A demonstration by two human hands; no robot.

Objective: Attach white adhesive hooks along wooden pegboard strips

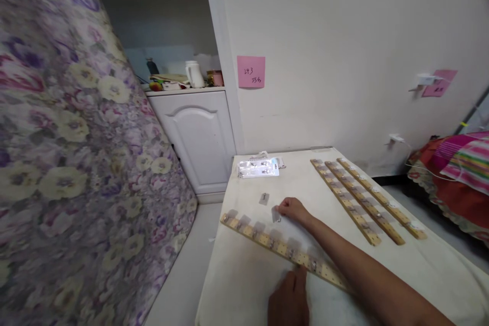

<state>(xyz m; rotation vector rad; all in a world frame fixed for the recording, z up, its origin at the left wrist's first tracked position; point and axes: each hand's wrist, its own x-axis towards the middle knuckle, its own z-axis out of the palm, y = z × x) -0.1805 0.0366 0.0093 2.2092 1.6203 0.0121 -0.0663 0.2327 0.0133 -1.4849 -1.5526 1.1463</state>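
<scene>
My right hand reaches over the middle of the table, its fingers pinched on a small clear square with a metal hook. Left of it, a similar clear adhesive hook lies flat on the cloth. A pale wooden strip with holes runs diagonally in front of me, with several clear hooks along it; my right forearm covers its far right end. At the strip's near edge is my left hand, fingers closed together and fingertips touching the wood. Its grip is partly hidden.
Three more wooden strips with clear hooks lie on the table's right side. A clear package sits at the back left of the white-covered table. Behind it stands a wall; a floral curtain hangs at left.
</scene>
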